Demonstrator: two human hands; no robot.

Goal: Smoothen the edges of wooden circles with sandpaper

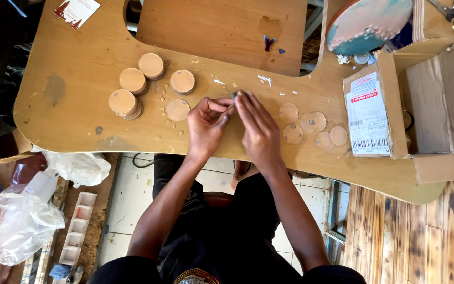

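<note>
Two hands meet at the middle of the desk's (80, 79) near edge, fingertips pinched together on one small dark piece (234, 95) held between them; it is too small to make out. The left hand (207, 125) curls its fingers (220, 105) inward with the thumb up against the piece, wrist bent slightly back. The right hand (259, 128) lies flatter, fingers (248, 102) stretched forward and closed on the same piece from the other side. Both forearms run down and apart toward the seated person's dark-clothed lap.

Just left of the left hand lies a single thin wooden disc (177, 110), and beyond it four stacks of wooden discs (132, 80). To the right of the right hand, five thin translucent discs (313, 122) lie close together, some overlapping. Small pale scraps (264, 79) dot the surface ahead of the fingers.

An open cardboard box (421, 105) with a white label sits at the right end of the plywood desk, a round teal-painted slab (366, 21) behind it. Below, white tiled floor (132, 194) shows on the left, wooden planks (411, 236) on the right, and clear plastic bags (22, 221) lie at the far left.
</note>
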